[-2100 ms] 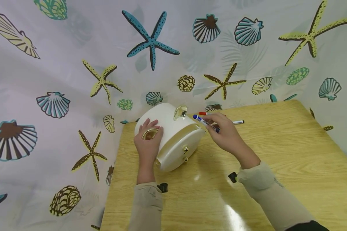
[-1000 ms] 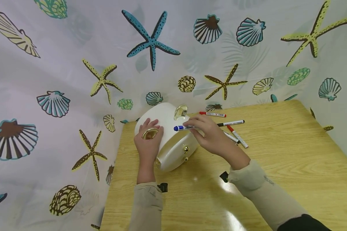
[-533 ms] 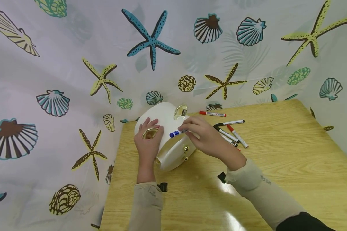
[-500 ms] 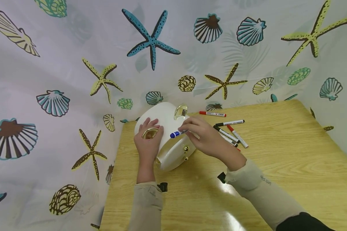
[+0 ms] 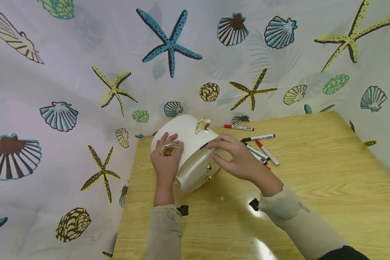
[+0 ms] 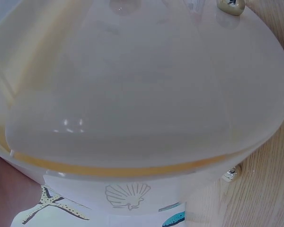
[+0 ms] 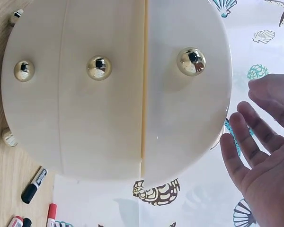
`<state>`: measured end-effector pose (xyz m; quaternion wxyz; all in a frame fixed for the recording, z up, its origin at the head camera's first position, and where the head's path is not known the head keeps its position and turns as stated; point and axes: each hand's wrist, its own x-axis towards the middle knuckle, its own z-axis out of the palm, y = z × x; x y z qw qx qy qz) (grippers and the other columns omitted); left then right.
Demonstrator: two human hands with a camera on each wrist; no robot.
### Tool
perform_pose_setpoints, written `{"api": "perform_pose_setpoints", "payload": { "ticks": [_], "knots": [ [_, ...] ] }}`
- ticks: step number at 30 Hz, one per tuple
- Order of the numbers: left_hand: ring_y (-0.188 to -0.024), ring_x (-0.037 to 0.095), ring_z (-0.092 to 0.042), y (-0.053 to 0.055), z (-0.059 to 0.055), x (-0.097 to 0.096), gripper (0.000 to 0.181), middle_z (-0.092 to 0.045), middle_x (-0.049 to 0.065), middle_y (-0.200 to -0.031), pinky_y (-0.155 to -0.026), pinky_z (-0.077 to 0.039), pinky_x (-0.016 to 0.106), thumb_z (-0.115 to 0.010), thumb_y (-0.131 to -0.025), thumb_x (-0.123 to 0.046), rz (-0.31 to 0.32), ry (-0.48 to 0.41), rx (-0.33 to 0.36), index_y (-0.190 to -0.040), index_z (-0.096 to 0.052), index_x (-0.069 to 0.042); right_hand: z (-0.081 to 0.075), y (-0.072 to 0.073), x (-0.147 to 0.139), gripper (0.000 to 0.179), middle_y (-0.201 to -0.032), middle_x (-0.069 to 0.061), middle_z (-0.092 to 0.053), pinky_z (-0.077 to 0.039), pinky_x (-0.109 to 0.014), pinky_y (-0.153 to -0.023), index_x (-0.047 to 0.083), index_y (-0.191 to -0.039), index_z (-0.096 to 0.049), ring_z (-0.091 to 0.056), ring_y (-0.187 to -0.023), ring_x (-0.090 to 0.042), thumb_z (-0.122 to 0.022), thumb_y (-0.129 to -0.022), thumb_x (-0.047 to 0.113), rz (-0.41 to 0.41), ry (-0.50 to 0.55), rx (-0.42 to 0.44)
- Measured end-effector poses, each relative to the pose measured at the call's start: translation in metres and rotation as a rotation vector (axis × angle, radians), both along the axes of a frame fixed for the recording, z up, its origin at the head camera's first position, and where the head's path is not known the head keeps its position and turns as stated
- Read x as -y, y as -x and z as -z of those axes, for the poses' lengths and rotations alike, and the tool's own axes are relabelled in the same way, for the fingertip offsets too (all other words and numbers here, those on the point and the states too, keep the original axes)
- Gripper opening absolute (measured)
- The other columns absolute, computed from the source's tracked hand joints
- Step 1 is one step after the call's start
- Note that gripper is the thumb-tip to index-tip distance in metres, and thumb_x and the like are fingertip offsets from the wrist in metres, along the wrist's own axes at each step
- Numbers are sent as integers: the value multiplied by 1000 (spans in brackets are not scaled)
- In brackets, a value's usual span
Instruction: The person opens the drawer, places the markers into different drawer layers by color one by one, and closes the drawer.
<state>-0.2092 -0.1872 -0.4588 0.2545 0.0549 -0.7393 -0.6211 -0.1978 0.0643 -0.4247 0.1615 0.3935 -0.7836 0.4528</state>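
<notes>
White rounded container (image 5: 186, 127) is standing towards the back of the wooden table (image 5: 315, 166), left of a loose group of markers, its front flap (image 5: 195, 177) parted from the body. Along the opening, a dark blue sliver (image 5: 203, 146) is showing at the upper edge; this is probably part of a marker going inside, so one insertion appears to be nearly complete. How many markers the container is already holding cannot be told, its interior being mostly hidden.

Outstanding, in this inspector's judgement, are the markers lying on the table: a red-capped marker (image 5: 239, 128) at the back, a black-capped marker (image 5: 260, 137) in front of it, a second red-capped marker (image 5: 268, 155) lying aslant, and at least two more beside it, partly covered by the right hand.

Left hand (image 5: 165, 165) is resting on the container's side, fingers spread around a gold-rimmed fitting (image 5: 168, 150) and apparently steadying the body. Right hand (image 5: 235, 159) is reaching in from the right with the palm lowered, fingertips just beside the sliver; whether they are touching it is unclear. Its wrist view is showing thumb and fingers apart, nothing visibly clasped between them.
</notes>
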Motion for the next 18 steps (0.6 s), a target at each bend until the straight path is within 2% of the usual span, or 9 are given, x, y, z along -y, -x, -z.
{"api": "perform_pose_setpoints", "payload": {
  "ticks": [4, 7, 11, 14, 18],
  "knots": [
    [-146, 15, -54, -7, -14, -5, 17, -79, 11, -124, -134, -19, 31, -83, -90, -11, 0, -14, 17, -99, -80, 4, 4, -3, -5, 19, -118, -3, -72, -60, -39, -89, 9, -114, -78, -68, -108, -19, -78, -95, 8, 4, 0, 19],
    [-144, 9, -55, -7, -12, -4, 18, -80, 5, -121, -133, -20, 29, -85, -90, -18, 6, -9, 8, -98, -81, -1, 8, -6, -8, 16, -110, 0, -71, -58, -33, -85, 11, -110, -79, -67, -99, -16, -80, -94, 11, -1, -1, 51],
    [-140, 2, -55, -1, 1, 1, 19, -81, -4, -118, -132, -21, 26, -87, -89, -28, 7, 7, -13, -95, -83, -10, 15, -9, -10, 13, -98, 6, -71, -57, -27, -75, 15, -104, -78, -64, -85, -10, -82, -92, 11, -40, 10, 99],
    [-140, 3, -56, -2, 1, 0, 19, -81, -3, -118, -132, -21, 27, -87, -89, -26, 6, 12, -20, -95, -83, -9, 24, -9, -11, 10, -93, 8, -72, -59, -29, -69, 15, -102, -78, -64, -80, -6, -81, -93, 12, -63, 16, 162],
    [-139, 4, -57, -1, 1, -1, 18, -81, -1, -116, -132, -22, 27, -87, -89, -24, 3, 11, -32, -94, -83, -8, 36, -11, -10, 3, -87, 11, -72, -58, -28, -68, 16, -98, -79, -63, -78, -7, -78, -96, 18, -47, -2, 291]
  ]
}}
